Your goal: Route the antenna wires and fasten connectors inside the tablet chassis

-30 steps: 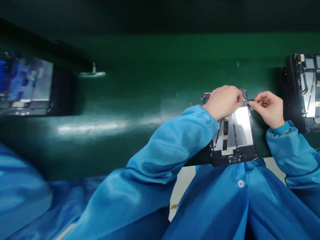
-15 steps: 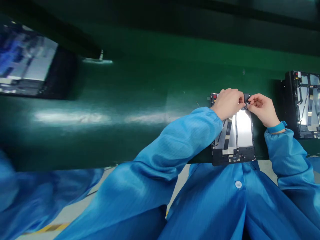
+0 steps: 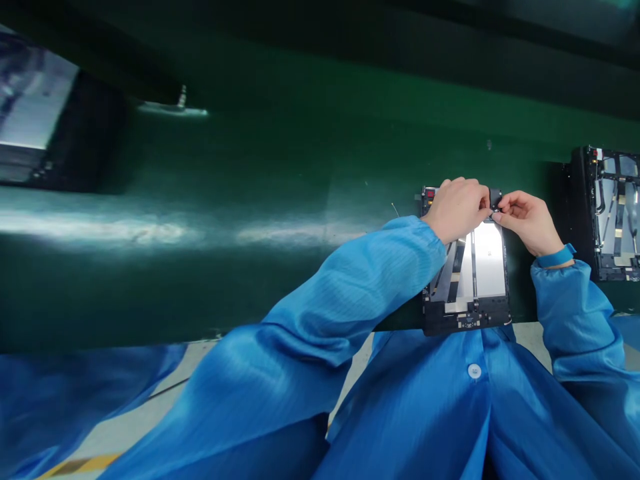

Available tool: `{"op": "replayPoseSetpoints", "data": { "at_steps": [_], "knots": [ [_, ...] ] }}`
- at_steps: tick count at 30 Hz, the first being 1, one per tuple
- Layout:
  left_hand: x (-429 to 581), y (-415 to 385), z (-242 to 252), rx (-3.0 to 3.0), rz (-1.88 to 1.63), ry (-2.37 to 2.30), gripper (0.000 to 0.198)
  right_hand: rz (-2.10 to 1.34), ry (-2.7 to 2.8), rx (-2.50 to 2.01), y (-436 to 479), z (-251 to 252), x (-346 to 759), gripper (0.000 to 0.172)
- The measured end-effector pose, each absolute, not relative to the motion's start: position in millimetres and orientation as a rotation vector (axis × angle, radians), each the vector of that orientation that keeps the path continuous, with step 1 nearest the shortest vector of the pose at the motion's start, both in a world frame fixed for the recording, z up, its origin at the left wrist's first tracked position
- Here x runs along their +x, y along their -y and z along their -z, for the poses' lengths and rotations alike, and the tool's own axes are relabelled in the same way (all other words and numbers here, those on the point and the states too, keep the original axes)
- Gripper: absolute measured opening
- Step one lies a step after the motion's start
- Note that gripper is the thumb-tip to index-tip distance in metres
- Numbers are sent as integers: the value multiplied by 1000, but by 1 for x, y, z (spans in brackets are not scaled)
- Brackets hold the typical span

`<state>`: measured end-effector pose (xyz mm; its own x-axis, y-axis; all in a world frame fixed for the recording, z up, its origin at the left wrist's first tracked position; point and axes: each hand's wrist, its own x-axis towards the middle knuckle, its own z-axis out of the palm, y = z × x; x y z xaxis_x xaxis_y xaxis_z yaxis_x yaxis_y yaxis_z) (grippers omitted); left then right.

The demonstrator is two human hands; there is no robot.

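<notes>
An opened tablet [image 3: 490, 260] lies at the near edge of the green bench, its silver plate and dark ribbon cables showing. Over its upper part rests my left hand [image 3: 459, 208], palm down, with thumb and forefinger closed near the top edge. From the other side my right hand [image 3: 529, 219] reaches in, thumb and forefinger pinched at the tablet's top right corner. A small black part [image 3: 495, 197] shows between the two hands. Whatever sits in either pinch is too small and covered to make out.
To the right stands a stack of opened tablets [image 3: 619, 213]. Another opened tablet [image 3: 30, 100], blurred, lies at the far left beside a dark beam. A thin wire [image 3: 395, 209] lies on the green bench [image 3: 280, 167]. Blue clothing of another person [image 3: 75, 393] shows at lower left.
The view has shifted slightly, so the left tablet sits further out of frame. Both hands stay at the tablet's top edge, with small finger movements only.
</notes>
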<state>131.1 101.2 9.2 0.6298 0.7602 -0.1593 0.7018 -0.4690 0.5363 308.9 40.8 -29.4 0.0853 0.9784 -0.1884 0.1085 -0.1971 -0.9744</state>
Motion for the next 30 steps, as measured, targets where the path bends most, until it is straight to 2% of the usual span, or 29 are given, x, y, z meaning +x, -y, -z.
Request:
{"op": "replayPoseSetpoints", "data": {
  "at_steps": [6,13,20,23,27,30],
  "knots": [
    [130,-101,-9,2279,-153,-1136,15,-1232,1170,-1474,-40,28,309,34],
    [133,-100,-12,2264,-116,-1140,15,-1139,1291,-1533,-41,24,304,22],
    [71,-108,-33,2212,-392,-1261,22,-1118,1239,-1502,-39,27,304,24],
    [29,-97,-31,2186,-248,-1315,19,-1045,1200,-1484,-33,20,297,21],
    [-4,-67,-19,2251,171,-1096,25,-1060,1349,-1435,-23,-3,271,11],
    [-11,-44,-17,2333,147,-1165,18,-1209,1575,-1355,-18,-18,239,13]
  ]
}}
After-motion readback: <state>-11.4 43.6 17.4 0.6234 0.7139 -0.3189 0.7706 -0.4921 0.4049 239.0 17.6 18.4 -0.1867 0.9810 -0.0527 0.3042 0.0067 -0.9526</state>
